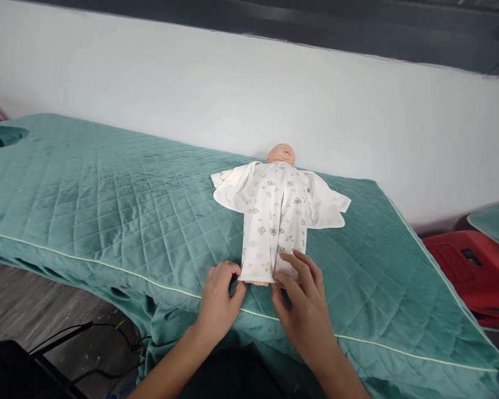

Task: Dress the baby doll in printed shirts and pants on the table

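Pinching the bottom hem of a white printed gown (260, 219) with both grips; all bearings taken from the gown's middle. Left grip (219, 296), 7 o'clock: thumb and forefinger closed on the hem's corner, remaining fingers curled. Right grip (306, 296), 5 o'clock: thumb and forefinger brought together at the hem near its midpoint, other fingers bent and spread over the lower cloth. I cannot tell how firmly either presses.

Gown position: laid lengthwise over a doll, with the doll's head (281, 154) showing at 12 o'clock, close to the white wall (216, 83). A narrow strip of the doll shows under the hem at 6 o'clock, between my grips. One sleeve (235, 185) spreads to 10 o'clock, the other (326, 199) to 2 o'clock. A lengthwise fold runs down the front.

Support: a bed under a green quilted cover (120, 194) edged with pale piping; a hollow (4, 136) in it lies between 9 and 10 o'clock. Off the bed: a red object (453, 277) between 3 and 4 o'clock, dark cables (103, 374) near 8 o'clock above the grey floor (45, 293).
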Demonstrator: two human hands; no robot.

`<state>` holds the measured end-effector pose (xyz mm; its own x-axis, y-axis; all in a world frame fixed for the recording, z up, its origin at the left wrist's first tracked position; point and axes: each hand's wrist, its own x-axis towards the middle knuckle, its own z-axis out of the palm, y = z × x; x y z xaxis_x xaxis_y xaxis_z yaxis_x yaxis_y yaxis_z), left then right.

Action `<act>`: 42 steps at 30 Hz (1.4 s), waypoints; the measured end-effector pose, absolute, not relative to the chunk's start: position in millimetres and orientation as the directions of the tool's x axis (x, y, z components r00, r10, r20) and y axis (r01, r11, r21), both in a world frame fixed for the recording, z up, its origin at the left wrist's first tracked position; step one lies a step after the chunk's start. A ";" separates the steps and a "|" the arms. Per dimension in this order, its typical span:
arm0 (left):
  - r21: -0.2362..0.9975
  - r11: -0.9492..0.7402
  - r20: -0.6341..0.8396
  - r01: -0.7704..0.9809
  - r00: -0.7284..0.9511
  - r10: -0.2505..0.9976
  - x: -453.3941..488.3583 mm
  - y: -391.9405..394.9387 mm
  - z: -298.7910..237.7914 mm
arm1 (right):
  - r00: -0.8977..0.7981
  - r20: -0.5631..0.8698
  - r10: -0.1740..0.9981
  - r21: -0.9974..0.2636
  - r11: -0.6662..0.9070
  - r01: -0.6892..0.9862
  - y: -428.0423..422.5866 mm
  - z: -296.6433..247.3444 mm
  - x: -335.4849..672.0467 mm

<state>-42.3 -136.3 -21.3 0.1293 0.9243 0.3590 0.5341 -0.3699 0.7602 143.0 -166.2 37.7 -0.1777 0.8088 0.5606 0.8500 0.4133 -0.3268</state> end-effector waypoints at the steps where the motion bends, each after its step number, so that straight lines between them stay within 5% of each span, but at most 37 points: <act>1: 0.751 -0.390 0.369 0.533 0.151 0.917 -44.9 -136.3 -21.4 | -0.183 0.552 0.813 -0.335 0.417 0.845 -166.8 36.7 144.6; 7: 0.728 -0.484 0.446 0.486 0.200 0.872 -63.5 -106.9 -19.4 | -0.007 0.535 0.845 -0.516 0.334 0.789 -148.5 35.6 173.9; 10: 0.580 -0.523 0.487 0.624 0.249 0.837 -61.3 -67.1 -17.4 | 0.106 0.563 0.820 -0.568 0.291 0.770 -114.7 29.2 199.9; 18: 0.237 -0.602 0.437 0.763 0.470 0.767 -26.8 27.9 -8.7 | -0.084 0.430 0.899 -0.361 0.257 0.897 -35.9 0.5 238.9; 26: 0.428 -0.755 0.319 0.496 0.699 0.640 -12.9 51.5 8.6 | -0.305 0.362 0.881 -0.250 0.407 0.879 -30.6 0.5 240.2; 42: 0.490 -0.672 0.252 0.556 0.647 0.719 7.0 69.0 12.7 | -0.132 0.386 0.913 -0.303 0.261 0.917 -26.3 6.9 229.5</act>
<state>7.0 69.0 12.7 0.6472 0.7194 0.2522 0.5556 -0.6716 0.4902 229.5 -26.3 6.9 -0.1322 0.9131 0.3856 0.9166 0.2607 -0.3031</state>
